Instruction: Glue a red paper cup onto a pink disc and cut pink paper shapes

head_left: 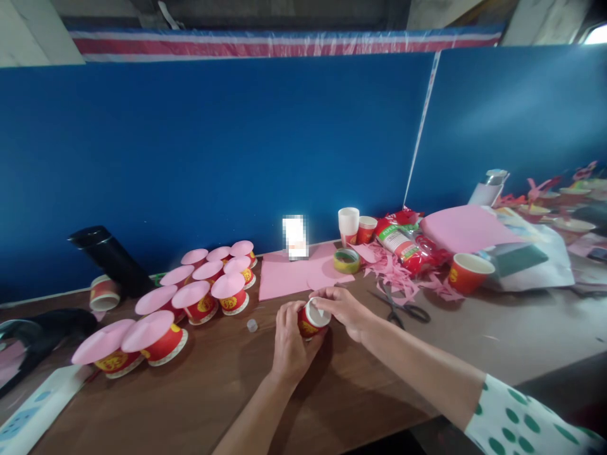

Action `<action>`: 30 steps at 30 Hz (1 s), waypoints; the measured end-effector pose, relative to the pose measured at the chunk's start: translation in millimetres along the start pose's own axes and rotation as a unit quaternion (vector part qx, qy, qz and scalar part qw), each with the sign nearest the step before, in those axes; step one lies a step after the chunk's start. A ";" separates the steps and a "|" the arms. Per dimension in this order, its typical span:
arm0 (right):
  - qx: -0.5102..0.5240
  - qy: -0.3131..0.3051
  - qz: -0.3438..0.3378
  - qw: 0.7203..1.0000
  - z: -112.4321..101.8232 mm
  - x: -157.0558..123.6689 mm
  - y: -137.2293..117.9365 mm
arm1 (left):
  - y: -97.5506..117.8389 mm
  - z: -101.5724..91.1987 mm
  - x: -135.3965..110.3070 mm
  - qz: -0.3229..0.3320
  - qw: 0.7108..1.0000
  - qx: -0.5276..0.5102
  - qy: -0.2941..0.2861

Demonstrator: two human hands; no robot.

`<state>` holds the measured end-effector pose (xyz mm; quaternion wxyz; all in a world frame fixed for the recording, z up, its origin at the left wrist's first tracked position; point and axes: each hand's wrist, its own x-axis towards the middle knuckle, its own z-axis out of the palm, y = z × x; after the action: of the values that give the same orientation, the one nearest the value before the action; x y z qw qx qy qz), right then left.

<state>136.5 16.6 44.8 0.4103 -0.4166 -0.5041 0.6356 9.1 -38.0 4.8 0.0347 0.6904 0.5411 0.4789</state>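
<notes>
The red paper cup [310, 323] is between your two hands, nearly straight ahead of you at twelve o'clock, over the near part of the worktop [190, 392]; whether it touches the surface, I cannot tell. Your left hand [290, 335] is curved around its wall from the eight o'clock side and holds it, with the thumb low at the near side, so this hand has the larger contact. Your right hand [339, 309] is placed at the two o'clock side, narrow, with its fingertips at the upper edge of the cup; whether they pinch something there, I cannot tell. The long axis of the cup is close to upright, with a small lean, as it seems, toward one o'clock, and its round white end is turned upward. Inside this white round there is a pale pointed shape [320, 312], too unclear to say if it belongs to the cup. The wall is red with yellow print, partly covered by your left fingers. From the cup, the rows of other red cups [198, 311] under pink discs [190, 294] stand between nine and ten o'clock, and a small clear piece [251, 325] lies at nine o'clock, near your left hand. The pink sheet [279, 278] lies between eleven and twelve o'clock, the tape roll [346, 268] at one o'clock, and the scissors [396, 307] at three o'clock, near your right hand
</notes>
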 end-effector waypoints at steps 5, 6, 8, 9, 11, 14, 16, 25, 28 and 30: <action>-0.002 0.002 0.008 1.000 0.5 0.4 -1.1 | -1.1 1.7 -0.8 0.006 1.000 0.007 0.017; -0.004 0.003 0.007 1.000 0.4 0.5 -1.2 | -1.4 2.1 -1.0 0.007 1.000 0.008 0.019; -0.010 0.007 0.007 1.000 0.4 0.3 -1.4 | -1.9 2.6 -1.4 0.008 1.000 0.009 0.025; -0.013 0.008 0.007 1.000 0.5 0.1 -1.5 | -2.1 2.7 -1.5 0.009 1.000 0.008 0.026; -0.015 0.009 0.008 1.000 0.7 -0.3 -2.1 | -2.4 2.7 -1.4 0.012 1.000 0.009 0.019; -0.015 0.006 0.007 1.000 1.0 -0.9 -2.9 | -2.2 1.8 -1.1 0.015 1.000 0.009 0.010; -0.014 0.005 0.007 1.000 0.9 -1.2 -3.3 | -1.8 1.1 -0.9 0.012 1.000 0.008 0.007; -0.015 0.000 0.008 1.000 1.1 -2.4 -4.8 | -2.4 1.5 -1.4 0.017 1.000 0.011 0.008; -0.004 -0.008 0.008 1.000 0.3 -0.5 -1.2 | -3.0 1.4 -2.1 0.023 1.000 0.016 0.005; 0.004 -0.013 0.006 1.000 -0.1 1.0 1.3 | -2.7 0.8 -2.4 0.024 1.000 0.017 -0.007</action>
<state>136.1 17.4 43.4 0.4013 -0.4097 -0.5047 0.6453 7.8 -38.3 1.4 0.0153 0.7071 0.5321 0.4654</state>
